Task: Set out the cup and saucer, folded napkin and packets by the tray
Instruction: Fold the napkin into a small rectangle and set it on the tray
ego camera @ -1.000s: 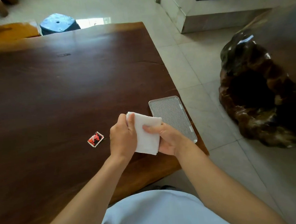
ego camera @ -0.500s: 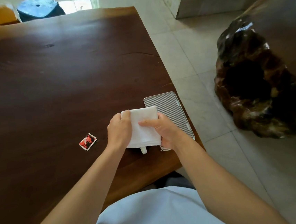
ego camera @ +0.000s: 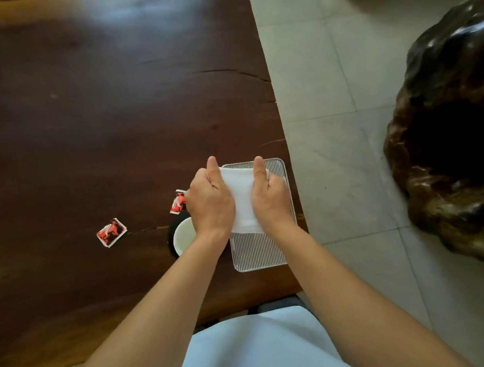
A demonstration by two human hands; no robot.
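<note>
Filling most of the view, a dark wooden bench (ego camera: pixel 81 124) is recorded, its right edge running along a tiled floor (ego camera: pixel 314 87). A ribbed metal tray (ego camera: pixel 257 252) is set close to that edge, long axis pointing away from the person. The left hand (ego camera: pixel 210 204) and right hand (ego camera: pixel 270 201) are held over the tray's far half. Each is curled round one side of a white folded napkin (ego camera: pixel 240 196), thumbs laid along its top. The napkin's long axis is judged roughly parallel to the tray's.

A white cup (ego camera: pixel 183 237) on a dark saucer (ego camera: pixel 170 234) is seen just left of the tray, partly hidden. One red packet (ego camera: pixel 177 202) lies beside the left hand, another packet (ego camera: pixel 111 232) further left.

The napkin is not yet put down. Open bench lies leftward, so the left hand is judged nearer any placing spot, with little room left on the right.
</note>
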